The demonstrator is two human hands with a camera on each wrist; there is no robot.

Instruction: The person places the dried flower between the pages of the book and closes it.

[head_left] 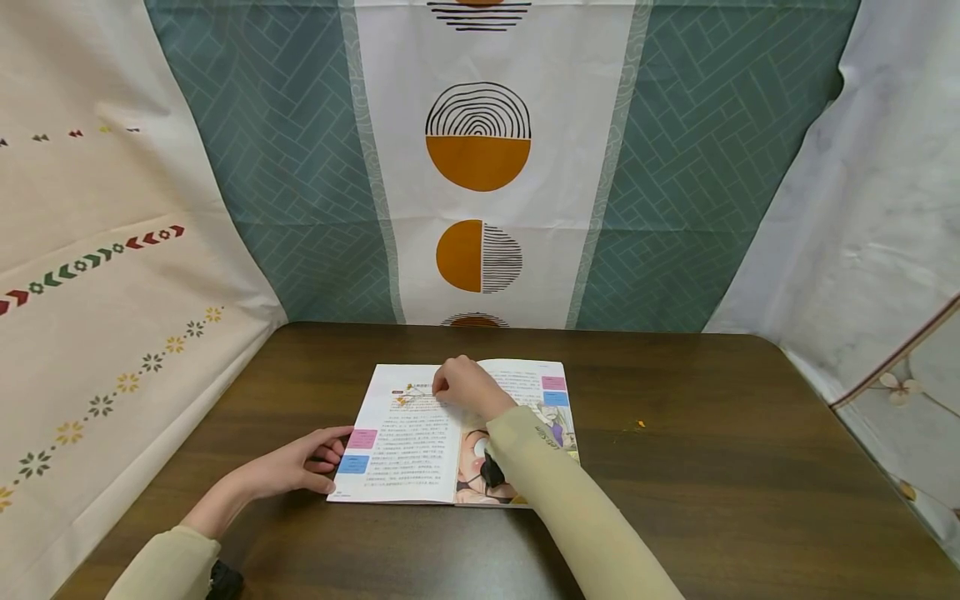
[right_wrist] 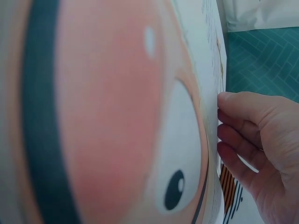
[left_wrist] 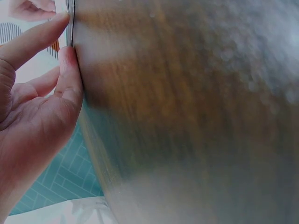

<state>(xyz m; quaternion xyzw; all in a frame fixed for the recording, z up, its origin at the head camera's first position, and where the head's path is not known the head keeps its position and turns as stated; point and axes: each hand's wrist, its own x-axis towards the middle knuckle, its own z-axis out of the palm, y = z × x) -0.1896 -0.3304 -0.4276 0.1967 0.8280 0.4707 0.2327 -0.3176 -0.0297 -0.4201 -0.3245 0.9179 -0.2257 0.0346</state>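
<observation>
An open book (head_left: pixel 420 454) lies flat on the table, with text on its left page and cartoon pictures on its right page. On the upper left page is a thin sprig of small yellow flowers (head_left: pixel 405 398). My right hand (head_left: pixel 467 387) pinches the sprig's stem end near the book's fold, fingertips close to the paper. In the right wrist view a large cartoon face (right_wrist: pixel 117 112) fills the page, with the right hand (right_wrist: pixel 261 135) behind it. My left hand (head_left: pixel 292 463) rests at the book's lower left edge, its thumb at the corner and its fingers loosely bent.
Another small yellow flower sprig (head_left: pixel 640 425) lies on the dark wooden table (head_left: pixel 712 500), right of the book. A patterned curtain (head_left: pixel 300 167) hangs behind the table, with light cloths (head_left: pixel 112 250) along the sides.
</observation>
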